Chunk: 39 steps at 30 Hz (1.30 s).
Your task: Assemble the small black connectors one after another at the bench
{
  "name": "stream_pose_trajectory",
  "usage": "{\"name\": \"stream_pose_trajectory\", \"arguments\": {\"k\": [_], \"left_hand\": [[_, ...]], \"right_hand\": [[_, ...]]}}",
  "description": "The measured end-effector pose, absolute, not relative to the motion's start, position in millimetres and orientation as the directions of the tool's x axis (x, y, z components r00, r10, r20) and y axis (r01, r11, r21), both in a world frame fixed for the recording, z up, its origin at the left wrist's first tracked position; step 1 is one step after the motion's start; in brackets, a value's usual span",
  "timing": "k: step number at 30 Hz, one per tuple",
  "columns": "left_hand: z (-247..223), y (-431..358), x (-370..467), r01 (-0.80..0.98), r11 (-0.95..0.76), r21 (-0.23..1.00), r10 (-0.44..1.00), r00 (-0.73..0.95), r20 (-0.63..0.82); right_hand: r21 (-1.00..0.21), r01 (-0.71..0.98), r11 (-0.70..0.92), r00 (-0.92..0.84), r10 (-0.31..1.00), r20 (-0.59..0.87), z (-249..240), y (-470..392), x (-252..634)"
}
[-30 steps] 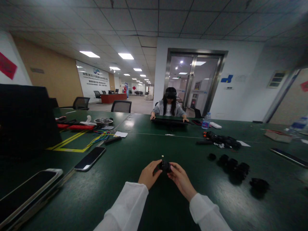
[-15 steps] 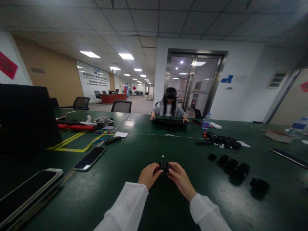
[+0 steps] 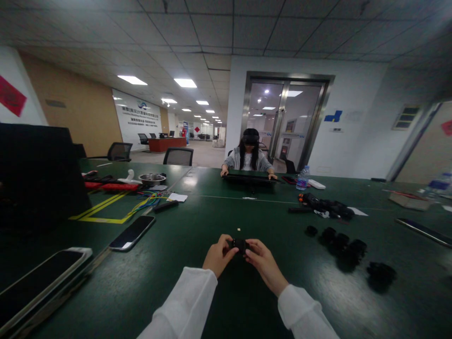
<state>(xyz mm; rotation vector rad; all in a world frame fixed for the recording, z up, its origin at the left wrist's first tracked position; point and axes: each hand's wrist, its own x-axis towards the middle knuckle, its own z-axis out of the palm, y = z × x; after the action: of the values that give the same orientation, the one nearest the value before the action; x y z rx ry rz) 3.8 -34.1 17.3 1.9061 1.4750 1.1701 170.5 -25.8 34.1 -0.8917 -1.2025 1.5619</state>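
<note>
A small black part [image 3: 239, 245] is held just above the green table [image 3: 247, 214], between my two hands. The fingers and thumb of my left hand [image 3: 219, 255] grip its left side. From the right, my right hand [image 3: 262, 262] pinches the same part with thumb and fingers. Its fine detail is too dark to make out. A tiny pale piece [image 3: 238, 229] lies on the table just beyond it. To the right, several black parts [image 3: 342, 242] rest in a slanting row.
Phones [image 3: 133, 232] and a dark monitor [image 3: 38, 174] are at the left, near wires [image 3: 143, 203] and a metal bowl [image 3: 152, 179]. Across the table a person [image 3: 248, 153] holds a black panel [image 3: 251, 179]. A bottle [image 3: 302, 179] stands at the right.
The black part has turned slightly and shifted a little to the left between my hands. The fingers of my left hand have lifted slightly; both hands keep their hold.
</note>
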Motion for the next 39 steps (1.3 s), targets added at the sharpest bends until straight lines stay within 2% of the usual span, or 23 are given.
{"name": "stream_pose_trajectory", "arguments": {"k": [5,12,23,30,34,39], "left_hand": [[21.1,-36.4,6.1,0.533,-0.369,0.761,0.927,0.155,0.341],[18.3,-35.6,4.5,0.649,-0.379,0.660,0.920,0.185,0.346],[23.5,-37.0,3.8,0.600,-0.286,0.747,0.957,0.139,0.254],[22.0,-34.2,2.6,0.633,-0.222,0.742,0.973,0.093,0.211],[23.7,-35.6,2.8,0.659,-0.247,0.710,0.962,0.081,0.260],[26.7,-40.0,4.5,0.678,-0.373,0.633,0.920,0.180,0.349]], "right_hand": [[-0.924,-0.349,-0.156,-0.251,0.966,-0.069,27.5,-20.9,172.1],[-0.933,-0.325,-0.154,-0.273,0.960,-0.063,20.1,-16.8,174.8],[-0.948,-0.299,-0.106,-0.311,0.950,-0.008,28.1,-21.2,174.1],[-0.969,-0.240,-0.063,-0.349,0.937,0.026,32.8,-26.7,172.4],[-0.958,-0.276,-0.081,-0.319,0.948,0.011,31.9,-25.2,171.3],[-0.925,-0.347,-0.154,-0.262,0.963,-0.062,28.2,-20.8,173.4]]}}
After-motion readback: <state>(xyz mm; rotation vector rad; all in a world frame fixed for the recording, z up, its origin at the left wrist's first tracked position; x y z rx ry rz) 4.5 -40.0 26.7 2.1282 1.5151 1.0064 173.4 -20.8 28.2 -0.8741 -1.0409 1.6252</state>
